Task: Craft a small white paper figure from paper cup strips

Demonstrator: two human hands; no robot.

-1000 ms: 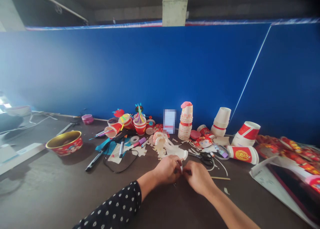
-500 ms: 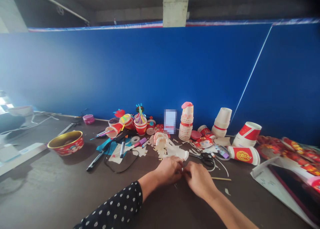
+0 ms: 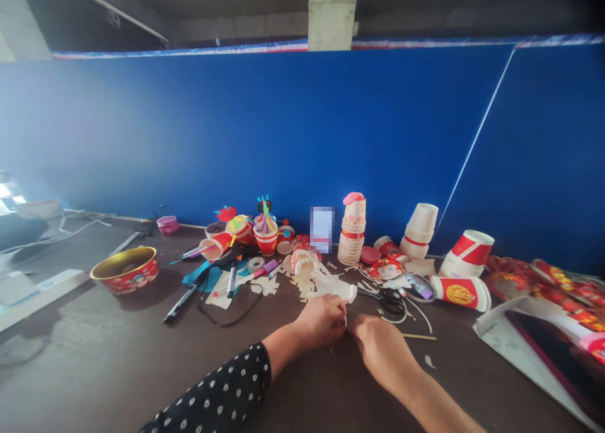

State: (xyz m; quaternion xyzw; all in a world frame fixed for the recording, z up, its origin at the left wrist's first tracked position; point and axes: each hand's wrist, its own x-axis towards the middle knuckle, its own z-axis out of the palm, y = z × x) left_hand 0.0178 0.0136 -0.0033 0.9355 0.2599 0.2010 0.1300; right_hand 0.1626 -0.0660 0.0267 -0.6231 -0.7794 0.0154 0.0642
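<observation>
Head view: the left hand [image 3: 321, 319] and the right hand [image 3: 380, 345] are held together, knuckles up, low on the dark brown surface [image 3: 118, 357], near its front middle. A small white paper scrap [image 3: 345, 321] is seen upright between the two hands, at the point where they meet. The left grip is clenched on that scrap, the fingers being curled under the palm. The right grip is curled toward the same spot, but whether it is grasping the scrap cannot be told, since its fingertips are hidden by the back of the hand. A dark sleeve with white dots [image 3: 222, 395] is worn on the left arm.

Just beyond the left hand a heap of white cut paper pieces [image 3: 331, 287] is spread. Black-handled scissors [image 3: 391, 300] are laid just beyond the right hand, and a thin wooden stick [image 3: 418, 337] is laid flat to the right of it, near but apart. Farther back a tall stack of patterned paper cups [image 3: 352, 231] is stood upright near the blue partition wall [image 3: 236, 124]. A red and white paper cup [image 3: 460, 292] is laid on its side to the right of the scissors. Well apart to the left, a red bowl with a gold inside [image 3: 125, 269] is set upright, and a black marker pen [image 3: 230, 280] is laid between it and the paper heap
</observation>
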